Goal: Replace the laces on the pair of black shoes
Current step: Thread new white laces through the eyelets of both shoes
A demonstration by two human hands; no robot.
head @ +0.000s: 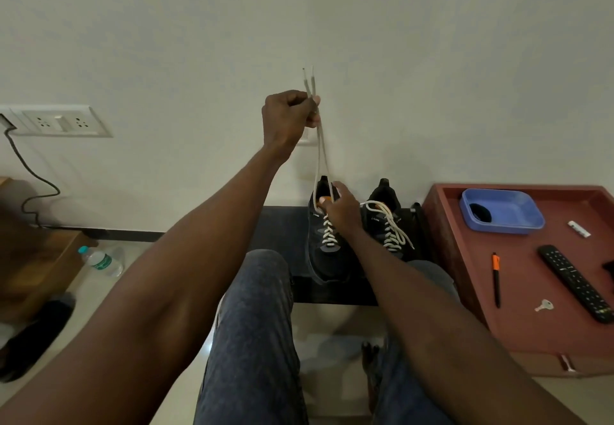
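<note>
Jeans-clad knees (255, 335) sit nearest us. Beyond them, two black shoes stand side by side on a dark ledge (282, 225) against the wall. Our left hand (289, 117), raised above the left shoe (324, 252), grips both ends of its pale lace (320, 155) in curled fingers; our right hand (342, 210) pinches the lace at that shoe's tongue. Small side lettering is unreadable. Right shoe (387, 222): laced. Right of the shoes, a red tray (518, 325) holds a blue tub (501, 210), remote (574, 282), pen (496, 277), key (544, 305).

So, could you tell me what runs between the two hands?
In the head view, two lace strands stretch from left hand down to right hand.
</note>
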